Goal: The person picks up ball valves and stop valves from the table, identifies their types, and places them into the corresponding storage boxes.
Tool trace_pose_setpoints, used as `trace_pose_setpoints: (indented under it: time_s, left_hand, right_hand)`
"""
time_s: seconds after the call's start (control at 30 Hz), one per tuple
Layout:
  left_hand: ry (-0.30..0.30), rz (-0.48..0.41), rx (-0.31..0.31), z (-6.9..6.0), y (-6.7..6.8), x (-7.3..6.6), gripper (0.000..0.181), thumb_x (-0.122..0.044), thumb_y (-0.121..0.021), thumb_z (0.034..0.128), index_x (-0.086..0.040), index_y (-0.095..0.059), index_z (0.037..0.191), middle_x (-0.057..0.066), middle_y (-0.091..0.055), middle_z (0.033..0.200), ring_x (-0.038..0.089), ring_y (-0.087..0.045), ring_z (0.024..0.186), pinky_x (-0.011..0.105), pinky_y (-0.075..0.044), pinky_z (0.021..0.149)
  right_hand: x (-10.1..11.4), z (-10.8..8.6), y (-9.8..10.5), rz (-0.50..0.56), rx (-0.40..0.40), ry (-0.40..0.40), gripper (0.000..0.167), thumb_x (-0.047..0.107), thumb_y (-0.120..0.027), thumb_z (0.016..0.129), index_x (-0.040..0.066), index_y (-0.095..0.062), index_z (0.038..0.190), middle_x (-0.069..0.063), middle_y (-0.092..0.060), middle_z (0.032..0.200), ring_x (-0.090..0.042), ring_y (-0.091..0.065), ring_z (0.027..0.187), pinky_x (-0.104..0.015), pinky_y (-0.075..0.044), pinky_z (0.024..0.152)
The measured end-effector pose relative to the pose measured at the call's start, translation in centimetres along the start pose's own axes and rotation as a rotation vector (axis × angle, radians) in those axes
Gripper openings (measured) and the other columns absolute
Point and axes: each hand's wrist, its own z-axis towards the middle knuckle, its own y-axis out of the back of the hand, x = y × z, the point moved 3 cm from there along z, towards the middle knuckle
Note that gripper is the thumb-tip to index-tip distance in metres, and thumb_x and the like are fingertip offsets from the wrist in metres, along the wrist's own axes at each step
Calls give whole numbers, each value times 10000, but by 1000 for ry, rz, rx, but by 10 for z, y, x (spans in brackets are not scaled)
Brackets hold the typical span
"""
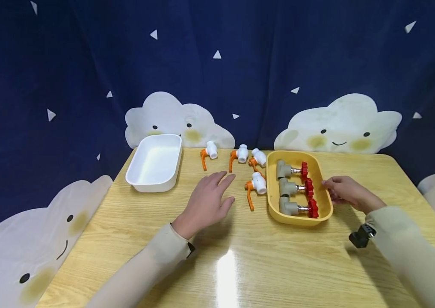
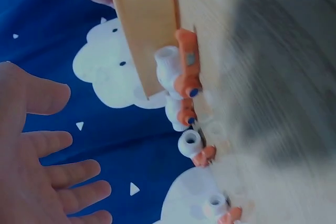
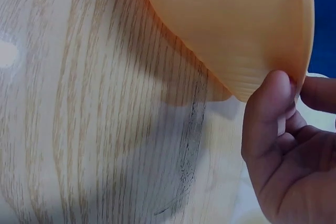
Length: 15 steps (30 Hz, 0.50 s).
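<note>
If the right hand (image 1: pixel 350 191) pulled or pushed the yellow tray (image 1: pixel 300 221) by its rim, the front white valve (image 1: pixel 258 184), close against the tray's left wall, could be shoved along the worktop (image 1: pixel 240 248); lifting only that pinched right side would tip the tray and might set the three grey valves (image 1: pixel 288 187) inside sliding, their red handwheels (image 1: pixel 312 208) knocking together. The left hand (image 1: pixel 207 203) hovers left of the tray, its fingers apart and clasping nothing; a low sweep towards the tray could catch the orange levers (image 1: pixel 250 199) and spin or roll the other white valves (image 1: pixel 242 153), which lie to the tray's left and far left; a white tray (image 1: pixel 155 162) sits beyond them, well left of the yellow one.

The right wrist view shows how the right hand grips: thumb against the tray's outer wall, other fingers on the far side of the rim, clamped on it; the head view hides most of that, yet only it shows the tray's contents; the left wrist view alone brings out blue caps (image 2: pixel 193 93) on the levers and dark bores in the white valves beside the tray; whether the front one touches the wall, I cannot tell.
</note>
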Motion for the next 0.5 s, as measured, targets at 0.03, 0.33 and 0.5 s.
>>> trace_pose_setpoints:
  time_s: [0.03, 0.33, 0.5]
  left_hand:
    - [9, 2, 0, -2, -1, 2, 555, -315, -625, 940, -144, -492, 1452, 135, -529, 1458, 306, -510, 1351, 523, -416, 1112]
    - [66, 19, 29, -17, -7, 16, 551, -372, -603, 959, -135, -500, 1445, 157, -496, 1490, 362, -486, 1369, 571, -377, 1132]
    - [54, -30, -17, -20, -6, 18, 552, -377, -618, 955, -113, -515, 1429, 147, -502, 1486, 331, -503, 1361, 522, -408, 1126]
  right_hand:
    - [0, 0, -1, -3, -2, -7, 442, 305, -385, 1071, -86, -458, 1262, -21, -534, 892, -101, -557, 756, -254, -578, 685]
    - [0, -2, -5, -7, -67, 8, 383, 269, -410, 1063, -82, -505, 1184, -17, -554, 861, -98, -568, 731, -261, -575, 651]
    - [0, 0, -7, -15, -101, 20, 357, 247, -400, 1063, -79, -512, 1156, -35, -584, 895, -113, -574, 754, -264, -570, 660]
